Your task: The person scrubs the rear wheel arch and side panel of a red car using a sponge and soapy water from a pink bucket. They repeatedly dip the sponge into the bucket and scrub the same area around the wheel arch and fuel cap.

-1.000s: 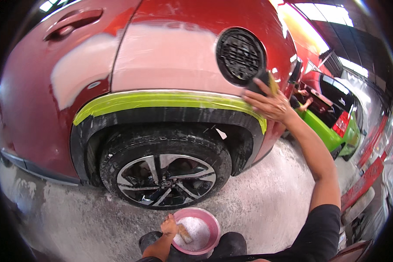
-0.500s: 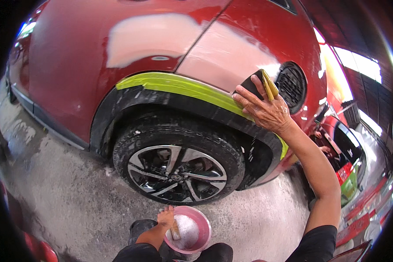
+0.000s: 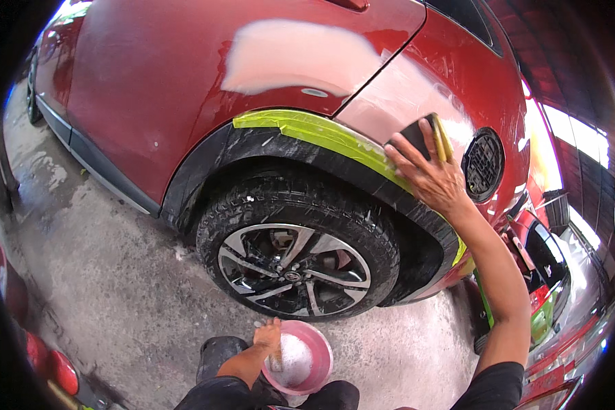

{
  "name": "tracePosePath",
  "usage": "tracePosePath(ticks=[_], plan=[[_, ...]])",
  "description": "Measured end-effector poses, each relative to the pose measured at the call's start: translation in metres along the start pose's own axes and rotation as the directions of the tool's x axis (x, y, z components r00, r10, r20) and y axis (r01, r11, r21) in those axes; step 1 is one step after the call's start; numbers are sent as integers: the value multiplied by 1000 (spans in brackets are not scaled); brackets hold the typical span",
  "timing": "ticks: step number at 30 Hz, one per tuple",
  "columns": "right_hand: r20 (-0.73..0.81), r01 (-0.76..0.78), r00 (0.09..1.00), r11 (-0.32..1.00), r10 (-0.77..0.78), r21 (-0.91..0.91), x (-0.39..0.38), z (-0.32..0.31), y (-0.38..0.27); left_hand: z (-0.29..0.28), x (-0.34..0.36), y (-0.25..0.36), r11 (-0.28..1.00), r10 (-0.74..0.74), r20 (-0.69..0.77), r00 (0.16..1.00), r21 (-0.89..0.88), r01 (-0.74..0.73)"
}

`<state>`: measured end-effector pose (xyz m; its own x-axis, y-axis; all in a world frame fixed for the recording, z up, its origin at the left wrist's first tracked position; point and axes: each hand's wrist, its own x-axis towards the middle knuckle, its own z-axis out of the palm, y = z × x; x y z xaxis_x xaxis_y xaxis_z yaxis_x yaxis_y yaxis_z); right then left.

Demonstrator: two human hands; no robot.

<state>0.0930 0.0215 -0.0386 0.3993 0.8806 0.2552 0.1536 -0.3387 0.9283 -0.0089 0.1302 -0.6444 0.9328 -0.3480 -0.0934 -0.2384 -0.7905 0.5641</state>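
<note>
My right hand (image 3: 434, 176) presses a dark sheet of sandpaper (image 3: 420, 139), folded with a yellow-brown back, against the pale sanded patch (image 3: 389, 99) on the red car's rear panel (image 3: 458, 75). Its fingers spread over the sheet, just above the lime-green masking tape (image 3: 321, 131) along the black wheel arch trim (image 3: 253, 145). Low down, my left hand (image 3: 267, 336) is closed at the left rim of a pink basin (image 3: 324, 369) of whitish, foamy water. A tan, block-like piece (image 3: 276, 360) shows below its fingers; what they grip is unclear.
The rear wheel (image 3: 294, 277) stands between my hands and the concrete floor (image 3: 143, 287). Right of the sandpaper is the round black fuel filler recess (image 3: 484, 164). Another pale patch (image 3: 294, 55) is on the door. A green and red vehicle (image 3: 543, 301) stands behind at right.
The view has shifted, so the car appears farther right. My right hand stays on the panel with the sandpaper, slightly farther from the filler recess. My left hand remains at the basin.
</note>
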Motion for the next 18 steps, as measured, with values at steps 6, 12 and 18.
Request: tracePosePath(ticks=[6,12,18], plan=[[-44,38,998,999,-39,-34,60,5,-26,-4,-7,1,999,31,4,1000,-19,-31],[-32,6,999,998,-9,-69,14,17,-7,-3,3,-4,1000,12,14,1000,-28,-12],[-5,-161,986,962,166,221,8,18,-28,4,2,4,1000,16,4,1000,10,-16]])
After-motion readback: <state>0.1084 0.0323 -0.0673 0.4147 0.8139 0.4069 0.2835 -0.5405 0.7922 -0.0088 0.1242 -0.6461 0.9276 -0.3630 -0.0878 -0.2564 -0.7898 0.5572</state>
